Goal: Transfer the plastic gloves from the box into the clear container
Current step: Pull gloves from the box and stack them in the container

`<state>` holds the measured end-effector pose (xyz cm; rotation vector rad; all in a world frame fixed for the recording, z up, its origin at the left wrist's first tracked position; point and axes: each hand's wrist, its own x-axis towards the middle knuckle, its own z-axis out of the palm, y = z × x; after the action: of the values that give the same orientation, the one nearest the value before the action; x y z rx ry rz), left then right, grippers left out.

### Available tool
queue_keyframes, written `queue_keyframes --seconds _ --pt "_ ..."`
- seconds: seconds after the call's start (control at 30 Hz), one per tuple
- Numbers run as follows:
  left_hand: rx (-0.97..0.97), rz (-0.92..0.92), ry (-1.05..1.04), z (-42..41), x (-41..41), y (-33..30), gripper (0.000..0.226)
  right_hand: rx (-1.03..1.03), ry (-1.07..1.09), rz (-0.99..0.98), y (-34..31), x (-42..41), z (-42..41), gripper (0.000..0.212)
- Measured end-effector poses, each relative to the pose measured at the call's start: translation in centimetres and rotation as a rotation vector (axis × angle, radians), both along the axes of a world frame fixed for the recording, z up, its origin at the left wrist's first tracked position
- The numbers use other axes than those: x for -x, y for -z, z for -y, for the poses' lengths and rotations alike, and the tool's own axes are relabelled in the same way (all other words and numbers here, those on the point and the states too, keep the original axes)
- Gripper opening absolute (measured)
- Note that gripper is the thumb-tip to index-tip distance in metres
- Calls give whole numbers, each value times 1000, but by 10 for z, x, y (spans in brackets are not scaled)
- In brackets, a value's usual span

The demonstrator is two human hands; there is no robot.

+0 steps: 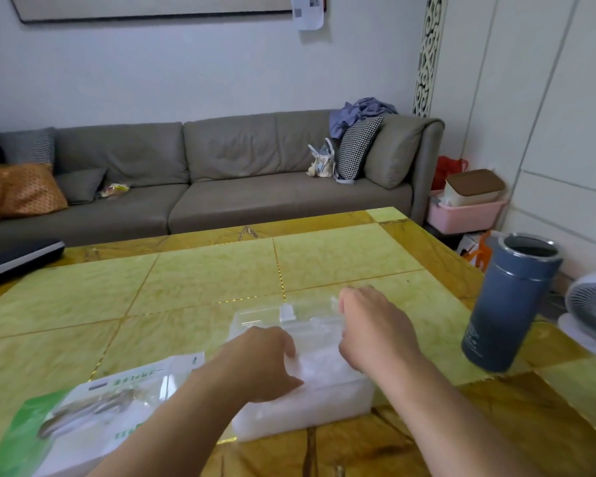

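Observation:
The clear container (pixel 324 413) stands on the table near the front edge, filled with a white stack of plastic gloves (pixel 320 366). Its clear lid (pixel 276 313) is swung open behind it. My left hand (pixel 265 359) lies on top of the gloves at the container's left side, fingers pressing down on them. My right hand (pixel 375 325) reaches over the far right corner, its thumb and curled fingers on the lid's right end; the fingertips are hidden. The green and white glove box (pixel 93 418) lies at the lower left, partly under my left forearm.
A tall blue-grey flask (pixel 510 304) without a cap stands at the table's right edge. A dark flat case (pixel 18 258) rests at the far left of the yellow tiled table (pixel 203 280). A white fan (pixel 592 311) sits on the floor to the right; a grey sofa (pixel 221 166) lies beyond.

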<state>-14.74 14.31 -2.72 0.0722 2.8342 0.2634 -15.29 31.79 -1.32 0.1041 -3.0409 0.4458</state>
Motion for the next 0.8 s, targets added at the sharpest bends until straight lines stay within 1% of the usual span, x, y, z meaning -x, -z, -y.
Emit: queue_keyframes --seconds 0.07,0.1,0.17,0.2,0.23,0.3,0.37,0.43,0.47,0.5,0.57,0.6,0.67,0.7,0.73,0.77,0.8 --pt "31 -29 13 -4 1 1 43 15 -79 -71 -7 -6 8 43" --pt "52 -39 28 -7 1 2 41 49 -131 -75 -11 -9 13 39" --pt "92 -67 65 -10 0 3 38 143 -203 -8 -14 -17 23 19" --pt "95 -77 81 -10 0 4 37 141 -214 39 -13 -20 27 8" --pt "78 -73 91 -9 1 4 35 107 -225 88 -11 -20 29 3" --pt "18 -23 105 -4 0 2 39 -11 -241 191 -7 -20 29 21" --pt "-50 46 106 2 -2 -5 51 -92 -232 271 -5 -18 27 43" --pt "-84 88 87 8 -5 -13 65 -115 -207 313 -3 -12 29 52" --pt "-43 76 73 8 -7 -16 68 -139 -201 339 -3 -9 30 53" --pt "55 34 70 6 -8 -19 67 -166 -199 368 -2 -4 32 52" --pt "266 -89 101 -5 -10 -22 56 -238 -194 466 -4 2 38 52" --pt "309 -120 110 -12 -11 -23 46 -276 -182 521 -6 4 40 48" --pt "295 -82 96 -25 -13 -23 27 -337 -166 577 -4 10 47 24" --pt "269 -33 78 -29 -14 -24 20 -352 -161 575 0 14 49 18" --pt "248 19 64 -31 -14 -23 15 -366 -153 572 2 15 51 16" --pt "235 59 48 -29 -13 -21 12 -375 -155 576 3 16 51 23" --pt "226 95 32 -27 -9 -17 12 -376 -161 588 4 17 51 39"
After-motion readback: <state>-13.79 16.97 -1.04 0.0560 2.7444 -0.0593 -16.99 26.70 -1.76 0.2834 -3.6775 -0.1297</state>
